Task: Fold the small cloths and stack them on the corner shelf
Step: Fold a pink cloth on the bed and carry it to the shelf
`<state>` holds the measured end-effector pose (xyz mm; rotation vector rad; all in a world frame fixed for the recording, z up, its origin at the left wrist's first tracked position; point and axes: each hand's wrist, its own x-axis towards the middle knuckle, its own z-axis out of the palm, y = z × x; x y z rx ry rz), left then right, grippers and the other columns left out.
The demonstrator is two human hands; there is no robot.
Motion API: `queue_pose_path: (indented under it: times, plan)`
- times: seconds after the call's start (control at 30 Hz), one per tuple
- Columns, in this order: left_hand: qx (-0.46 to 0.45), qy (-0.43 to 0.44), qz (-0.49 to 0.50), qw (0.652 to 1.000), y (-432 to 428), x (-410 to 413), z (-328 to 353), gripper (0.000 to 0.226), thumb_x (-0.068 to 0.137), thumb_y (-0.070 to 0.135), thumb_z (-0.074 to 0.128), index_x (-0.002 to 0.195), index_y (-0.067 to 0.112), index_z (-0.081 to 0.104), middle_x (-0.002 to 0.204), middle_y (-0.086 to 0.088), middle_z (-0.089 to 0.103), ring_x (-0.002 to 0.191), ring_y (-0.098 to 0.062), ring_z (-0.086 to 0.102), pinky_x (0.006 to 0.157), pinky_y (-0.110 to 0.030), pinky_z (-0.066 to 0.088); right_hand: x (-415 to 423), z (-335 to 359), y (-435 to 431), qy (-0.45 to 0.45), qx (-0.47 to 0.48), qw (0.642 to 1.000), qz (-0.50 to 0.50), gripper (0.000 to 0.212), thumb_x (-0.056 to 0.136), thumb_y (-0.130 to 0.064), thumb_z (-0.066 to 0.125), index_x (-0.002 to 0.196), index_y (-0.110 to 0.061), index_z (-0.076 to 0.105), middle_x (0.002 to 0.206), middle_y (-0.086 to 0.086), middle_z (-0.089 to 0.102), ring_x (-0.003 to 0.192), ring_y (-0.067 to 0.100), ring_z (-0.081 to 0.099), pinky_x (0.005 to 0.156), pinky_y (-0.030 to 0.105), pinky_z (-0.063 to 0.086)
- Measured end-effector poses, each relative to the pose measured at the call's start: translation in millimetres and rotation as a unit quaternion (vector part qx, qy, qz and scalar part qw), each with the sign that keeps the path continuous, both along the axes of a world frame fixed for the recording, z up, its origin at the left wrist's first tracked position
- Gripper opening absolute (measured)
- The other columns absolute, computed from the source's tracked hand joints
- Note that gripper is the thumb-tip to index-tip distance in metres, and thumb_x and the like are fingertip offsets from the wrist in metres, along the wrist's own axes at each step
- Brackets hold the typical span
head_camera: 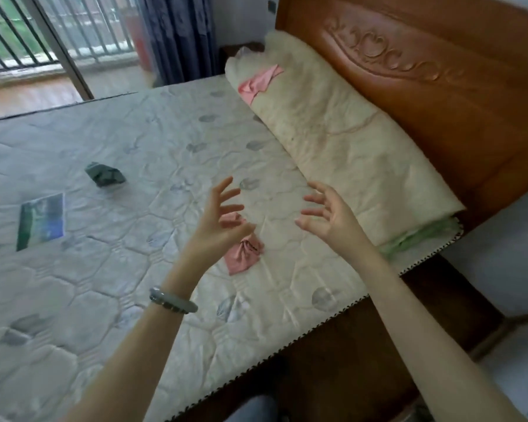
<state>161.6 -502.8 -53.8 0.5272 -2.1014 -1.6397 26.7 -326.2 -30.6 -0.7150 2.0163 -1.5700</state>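
I see a bed point(141, 300) with a bare quilted mattress, pale with grey motifs, its near edge trimmed in dark zigzag piping over a dark wooden frame. A crumpled pink cloth point(243, 254) lies on it near that edge. Further out rests a small dark green bundled cloth point(105, 175), and near it, toward the left, a flat green-and-blue printed sheet point(41, 220). Along the carved wooden headboard point(439, 95) lies a long cream rolled quilt point(342, 144), with a second pink cloth point(261, 82) draped on its far end.
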Motion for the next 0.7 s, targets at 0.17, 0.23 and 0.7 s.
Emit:
queue_pose_path:
  times: [0.17,0.23,0.7]
  plan:
    - [-0.027,-0.03,0.044,0.998,-21.0,-33.6,-45.6,0.082,0.079,0.008,0.076,0.143,0.025,0.028,0.135,0.003,0.044,0.12,-0.006,0.049,0.092,-0.018,0.046,-40.7,-32.1,-47.4,0.005,0.028,0.999,0.045,0.069,0.078,-0.002,0.074,0.137,-0.015,0.041,0.125,0.007,0.048,0.11,0.019,0.055,0.087,0.023,0.049]
    - [-0.028,-0.042,0.061,0.997,-31.4,-48.7,-64.8,0.082,0.078,0.008,0.076,0.143,0.023,0.028,0.138,0.002,0.042,0.123,-0.01,0.047,0.093,-0.016,0.043,-57.2,-49.6,-66.8,0.007,0.043,0.997,0.058,0.066,0.076,-0.003,0.075,0.133,-0.018,0.046,0.123,0.003,0.049,0.111,0.017,0.052,0.089,0.031,0.049]
    - [0.04,-0.152,0.137,0.978,-94.2,-96.0,-174.8,0.083,0.077,0.015,0.078,0.144,0.018,0.029,0.14,0.008,0.035,0.114,0.007,0.045,0.087,-0.014,0.045,-128.5,-164.8,-181.2,-0.045,0.135,0.975,0.169,0.053,0.076,-0.004,0.075,0.124,-0.015,0.056,0.108,-0.009,0.057,0.086,-0.008,0.056,0.08,0.014,0.047]
